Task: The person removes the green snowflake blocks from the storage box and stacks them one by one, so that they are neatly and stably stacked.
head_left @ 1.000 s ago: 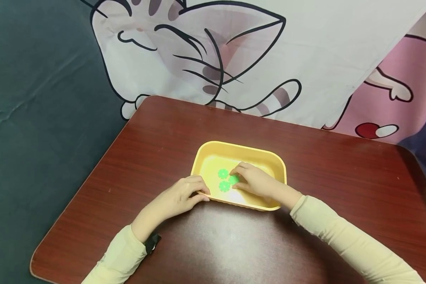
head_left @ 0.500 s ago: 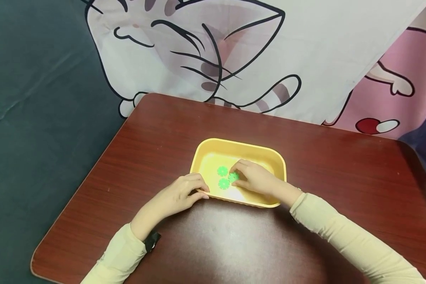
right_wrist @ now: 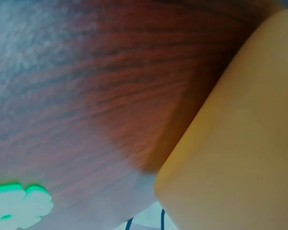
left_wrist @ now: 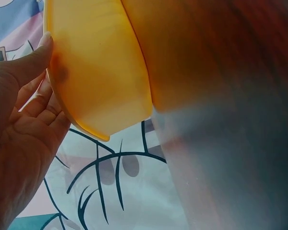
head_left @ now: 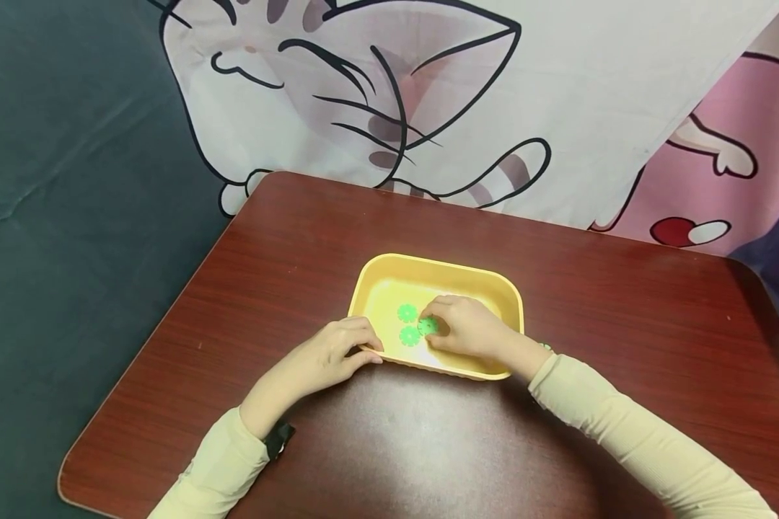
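A shallow yellow plastic bin [head_left: 441, 268] sits on the table with small green flower-shaped pieces inside. My left hand [head_left: 337, 353] grips its near-left corner, fingers over the rim and thumb outside; the left wrist view shows this hand [left_wrist: 29, 100] at the edge of the bin [left_wrist: 96, 62]. Inside the bin, my right hand [head_left: 464, 328] pinches one green flower-shaped piece [head_left: 427, 326] between thumb and fingers. Two similar pieces, an upper one [head_left: 407, 313] and a lower one [head_left: 410, 336], lie flat just left of it. The right hand is outside the right wrist view.
Dark red wooden table [head_left: 285, 238] surrounds the bin. Another green flower-shaped piece [right_wrist: 19, 206] lies outside the bin in the right wrist view; a bit of green [head_left: 545, 347] shows beside the right cuff. Behind the table hangs a cat-print cloth [head_left: 597, 108].
The right hand's fingers have closed in on the right-hand green piece, which has turned slightly. The left hand keeps its place on the rim. The head view has shifted a little.
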Available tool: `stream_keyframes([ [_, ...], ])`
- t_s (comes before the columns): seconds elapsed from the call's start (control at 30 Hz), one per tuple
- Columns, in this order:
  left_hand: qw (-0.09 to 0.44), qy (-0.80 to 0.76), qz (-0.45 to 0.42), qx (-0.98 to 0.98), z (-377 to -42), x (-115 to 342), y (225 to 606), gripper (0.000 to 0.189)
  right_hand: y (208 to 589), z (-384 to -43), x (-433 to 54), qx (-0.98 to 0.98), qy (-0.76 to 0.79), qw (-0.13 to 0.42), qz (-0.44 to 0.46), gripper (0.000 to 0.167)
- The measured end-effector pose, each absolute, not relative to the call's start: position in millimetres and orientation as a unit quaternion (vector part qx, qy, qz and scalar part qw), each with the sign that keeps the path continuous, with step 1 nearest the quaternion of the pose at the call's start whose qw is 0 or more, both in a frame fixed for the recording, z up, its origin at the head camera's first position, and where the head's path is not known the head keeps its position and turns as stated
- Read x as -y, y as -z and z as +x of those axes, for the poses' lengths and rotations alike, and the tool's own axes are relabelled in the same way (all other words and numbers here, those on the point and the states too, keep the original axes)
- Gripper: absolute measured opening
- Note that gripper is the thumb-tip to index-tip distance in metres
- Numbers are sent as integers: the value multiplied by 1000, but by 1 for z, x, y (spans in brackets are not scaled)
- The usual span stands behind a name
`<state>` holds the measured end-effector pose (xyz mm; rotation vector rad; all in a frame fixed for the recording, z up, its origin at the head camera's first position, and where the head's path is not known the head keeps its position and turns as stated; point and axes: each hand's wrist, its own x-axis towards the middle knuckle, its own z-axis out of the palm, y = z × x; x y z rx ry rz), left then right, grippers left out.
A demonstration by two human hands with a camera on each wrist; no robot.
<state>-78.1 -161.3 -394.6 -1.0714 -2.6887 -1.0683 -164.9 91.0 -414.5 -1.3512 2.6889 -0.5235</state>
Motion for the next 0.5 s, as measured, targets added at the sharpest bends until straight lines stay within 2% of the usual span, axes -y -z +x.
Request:
stream_keyframes([
  [0.2,27,348,-346,871,-79,161,394,5,415,-166,-94,-864,194,23,-465,26],
  [0.5,19,343,-342,875,-78,161,393,4,404,-163,-108,-846,295,0,-444,28],
])
